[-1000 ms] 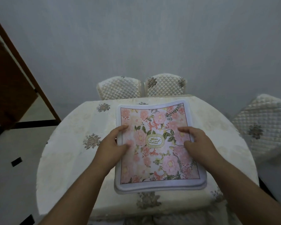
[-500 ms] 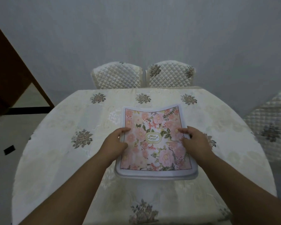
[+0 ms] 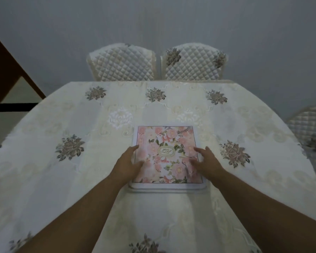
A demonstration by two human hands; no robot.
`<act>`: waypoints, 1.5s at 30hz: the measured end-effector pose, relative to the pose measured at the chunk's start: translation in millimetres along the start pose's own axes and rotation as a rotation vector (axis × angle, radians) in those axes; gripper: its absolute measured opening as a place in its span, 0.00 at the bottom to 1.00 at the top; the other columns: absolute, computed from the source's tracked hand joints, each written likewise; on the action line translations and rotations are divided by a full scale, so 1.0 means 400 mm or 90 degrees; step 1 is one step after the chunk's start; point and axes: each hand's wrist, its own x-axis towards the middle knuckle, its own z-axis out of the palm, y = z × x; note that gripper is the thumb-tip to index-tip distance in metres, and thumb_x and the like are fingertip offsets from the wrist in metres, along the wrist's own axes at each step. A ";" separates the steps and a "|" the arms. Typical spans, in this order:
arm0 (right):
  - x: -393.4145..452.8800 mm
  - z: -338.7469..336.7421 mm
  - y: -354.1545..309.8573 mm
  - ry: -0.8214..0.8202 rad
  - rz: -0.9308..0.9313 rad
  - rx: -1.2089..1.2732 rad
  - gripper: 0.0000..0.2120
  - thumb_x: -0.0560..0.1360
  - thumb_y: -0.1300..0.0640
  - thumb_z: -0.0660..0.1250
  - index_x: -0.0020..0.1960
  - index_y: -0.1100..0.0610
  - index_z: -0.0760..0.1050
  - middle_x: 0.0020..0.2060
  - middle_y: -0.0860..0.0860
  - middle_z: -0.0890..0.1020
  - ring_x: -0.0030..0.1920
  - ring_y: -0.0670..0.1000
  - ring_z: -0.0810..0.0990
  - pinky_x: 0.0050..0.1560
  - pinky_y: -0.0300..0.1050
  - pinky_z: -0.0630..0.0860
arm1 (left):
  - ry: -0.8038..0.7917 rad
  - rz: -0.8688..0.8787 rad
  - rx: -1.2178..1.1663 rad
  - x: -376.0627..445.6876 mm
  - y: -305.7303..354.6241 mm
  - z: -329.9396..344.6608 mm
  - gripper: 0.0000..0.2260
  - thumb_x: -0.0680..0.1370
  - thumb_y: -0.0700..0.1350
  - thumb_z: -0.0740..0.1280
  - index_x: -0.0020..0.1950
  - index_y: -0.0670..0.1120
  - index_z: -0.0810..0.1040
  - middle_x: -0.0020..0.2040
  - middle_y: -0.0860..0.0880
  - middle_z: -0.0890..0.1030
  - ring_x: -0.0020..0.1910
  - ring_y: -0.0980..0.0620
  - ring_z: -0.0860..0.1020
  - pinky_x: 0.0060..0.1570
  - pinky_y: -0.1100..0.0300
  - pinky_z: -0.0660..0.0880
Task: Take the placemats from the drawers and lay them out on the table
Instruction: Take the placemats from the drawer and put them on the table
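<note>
Placemats (image 3: pixel 167 156), stacked flat on the tabletop (image 3: pixel 80 179), a little toward 6 o'clock of its middle and a shade toward 3; floral face up, pale border showing, more than one layer suggested by the doubled edge at 6 o'clock, number impossible to tell. Long axis running 12 to 6, straight away from the body, short edges at 12 and 6.

Left hand (image 3: pixel 129 164) laid over the 9 o'clock long edge, fingers (image 3: pixel 134 148) nearly straight and pointing toward 12, thumb spread inward onto the print; pressing or resting, not curled under anything visible. Right hand (image 3: pixel 207 162) mirrored on the 3 o'clock long edge, fingers relaxed and slightly spread, thumb inward; likewise holding nothing clasped. Whether any fingertip hooks beneath the border cannot be told.

Both hands about equally near, sitting toward the 6 o'clock half of the stack, so the 12 o'clock half lies clear ahead of the fingertips. Judged next: peeling the top mat off and carrying it toward a seat, likely by sliding outward to 9 or 3, since free cloth lies on both sides.

Farther out: flowered tablecloth (image 3: pixel 69 147) all round, two quilted chair backs (image 3: pixel 122 63) at 12 o'clock, another quilted chair (image 3: pixel 310 128) at 3 o'clock.
</note>
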 end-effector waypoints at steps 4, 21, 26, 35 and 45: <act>-0.044 0.071 0.123 -0.029 -0.063 -0.201 0.48 0.67 0.29 0.71 0.80 0.44 0.57 0.81 0.55 0.48 0.81 0.56 0.49 0.77 0.54 0.53 | -0.063 0.073 0.189 -0.037 -0.123 0.066 0.46 0.67 0.77 0.67 0.81 0.64 0.56 0.84 0.52 0.45 0.81 0.51 0.47 0.79 0.47 0.52; -0.065 0.117 0.264 0.100 -0.265 -0.271 0.55 0.62 0.19 0.65 0.80 0.44 0.56 0.79 0.58 0.59 0.80 0.58 0.54 0.76 0.61 0.61 | 0.130 0.365 0.328 -0.069 -0.250 0.130 0.35 0.74 0.72 0.65 0.71 0.50 0.77 0.76 0.53 0.70 0.79 0.43 0.62 0.75 0.44 0.62; -0.066 0.112 0.262 0.088 -0.229 -0.263 0.55 0.59 0.18 0.65 0.79 0.41 0.58 0.80 0.55 0.58 0.80 0.56 0.53 0.77 0.59 0.59 | 0.143 0.370 0.250 -0.069 -0.260 0.125 0.31 0.70 0.68 0.73 0.67 0.51 0.81 0.69 0.55 0.76 0.72 0.42 0.69 0.70 0.44 0.70; -0.099 0.122 0.269 0.099 -0.232 -0.273 0.50 0.63 0.19 0.63 0.79 0.37 0.55 0.81 0.51 0.55 0.80 0.52 0.51 0.77 0.50 0.53 | 0.116 0.383 0.255 -0.077 -0.234 0.115 0.26 0.70 0.67 0.74 0.62 0.55 0.83 0.71 0.52 0.74 0.71 0.45 0.70 0.69 0.43 0.71; -0.094 0.111 0.258 0.069 -0.199 -0.249 0.43 0.63 0.21 0.64 0.76 0.29 0.55 0.81 0.48 0.54 0.80 0.50 0.50 0.78 0.51 0.54 | 0.178 0.439 0.363 -0.079 -0.226 0.119 0.27 0.75 0.69 0.65 0.58 0.50 0.86 0.68 0.51 0.80 0.65 0.43 0.72 0.66 0.41 0.72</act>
